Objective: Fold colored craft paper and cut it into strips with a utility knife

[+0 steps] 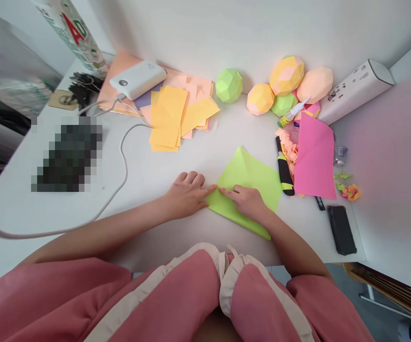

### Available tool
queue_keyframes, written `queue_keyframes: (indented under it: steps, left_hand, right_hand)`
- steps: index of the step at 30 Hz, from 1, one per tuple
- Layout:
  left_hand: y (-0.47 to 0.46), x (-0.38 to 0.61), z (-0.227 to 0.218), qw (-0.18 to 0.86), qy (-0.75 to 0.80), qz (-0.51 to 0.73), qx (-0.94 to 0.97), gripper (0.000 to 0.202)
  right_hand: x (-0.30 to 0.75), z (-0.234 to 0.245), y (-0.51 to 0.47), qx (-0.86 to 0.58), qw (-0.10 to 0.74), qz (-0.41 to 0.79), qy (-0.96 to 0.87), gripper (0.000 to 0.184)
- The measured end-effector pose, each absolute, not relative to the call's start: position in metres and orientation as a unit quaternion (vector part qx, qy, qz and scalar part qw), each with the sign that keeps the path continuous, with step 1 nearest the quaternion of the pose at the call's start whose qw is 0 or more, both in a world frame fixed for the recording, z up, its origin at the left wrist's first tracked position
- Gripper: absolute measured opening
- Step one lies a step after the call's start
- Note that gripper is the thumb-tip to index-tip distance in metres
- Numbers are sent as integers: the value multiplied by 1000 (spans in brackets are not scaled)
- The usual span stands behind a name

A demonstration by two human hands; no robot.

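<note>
A folded sheet of green paper (258, 171) lies on the white table in front of me, one corner pointing away and a folded edge running along its near side. My left hand (187, 194) is at the paper's left corner, its index finger and thumb holding the edge there and the other fingers bent. From the right, my right hand (248, 202) rests on the paper with its index fingertip pressed close to the left fingertip; its other fingers are curled and partly hidden. The two fingertips nearly meet at the left corner.
Yellow paper strips (168, 118) and a white power bank (137, 78) lie at the back left. Several faceted paper balls (228, 85) stand along the wall. Right of the green paper are a utility knife (284, 171), pink paper (315, 156) and a black phone-like object (342, 230).
</note>
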State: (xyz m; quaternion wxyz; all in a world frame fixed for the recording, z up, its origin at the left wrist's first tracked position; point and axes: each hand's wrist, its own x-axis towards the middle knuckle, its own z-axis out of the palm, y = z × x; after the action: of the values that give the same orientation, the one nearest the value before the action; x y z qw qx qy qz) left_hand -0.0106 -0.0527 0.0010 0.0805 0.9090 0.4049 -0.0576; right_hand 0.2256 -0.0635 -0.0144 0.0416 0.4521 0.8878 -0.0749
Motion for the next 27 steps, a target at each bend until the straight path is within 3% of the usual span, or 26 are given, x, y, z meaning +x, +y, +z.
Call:
queue_keyframes:
  steps: [8,13,19,27]
  left_hand:
    - [-45,-17,0,144,394,-90,903,55]
    - [-45,-15,2,152,390,-112,901,57]
    - [-44,-16,-2,145,390,-108,903,56]
    - [-43,-17,-3,155,387,-115,902,58]
  right_hand:
    - [233,16,-61,422,66,-139,893,40]
    - [216,39,-97,399,19,-32,916,45]
    - [178,13,-118,357,23,-19,934,44]
    - [179,-1,-111,339,17,52,939,27]
